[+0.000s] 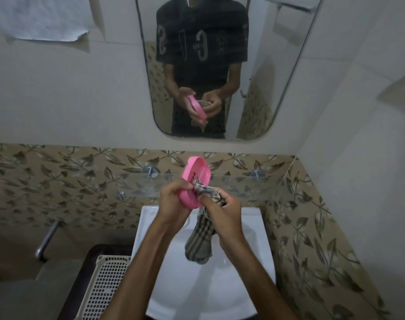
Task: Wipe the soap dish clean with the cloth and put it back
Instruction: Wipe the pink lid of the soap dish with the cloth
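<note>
A pink oval soap dish (196, 173) is held tilted on edge above the white sink (252, 269), its inner face with small holes turned toward me. My left hand (174, 200) grips its lower rim. My right hand (224, 205) is closed on a grey-and-beige striped cloth (200, 241), pressing a bunched part of it against the dish's inside. The rest of the cloth hangs down over the basin.
A glass shelf (243, 183) on metal pegs runs along the leaf-patterned tiles just behind the dish. A mirror (208, 65) hangs above. A white perforated basket (104, 282) stands left of the sink, with a metal pipe (47, 239) on the wall.
</note>
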